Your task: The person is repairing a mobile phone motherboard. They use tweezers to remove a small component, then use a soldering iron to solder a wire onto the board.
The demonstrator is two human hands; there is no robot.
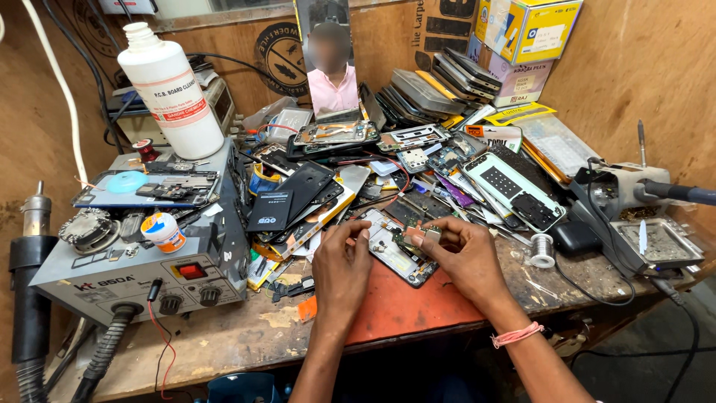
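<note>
My left hand (344, 257) and right hand (456, 254) meet over the red mat (418, 310). The left's fingertips pinch the near edge of the opened phone (395, 254) lying on the mat's far side; the right pinches a small circuit board (418, 235) just above that phone. Judging by this, the phone is already opened and the board lifted free, with refitting and closing still left. Left of the mat stands the grey rework station (142, 269), a white bottle (171, 89) on top. Beyond the mat lie heaped phone parts (418, 157). My fingers hide the board's details.
</note>
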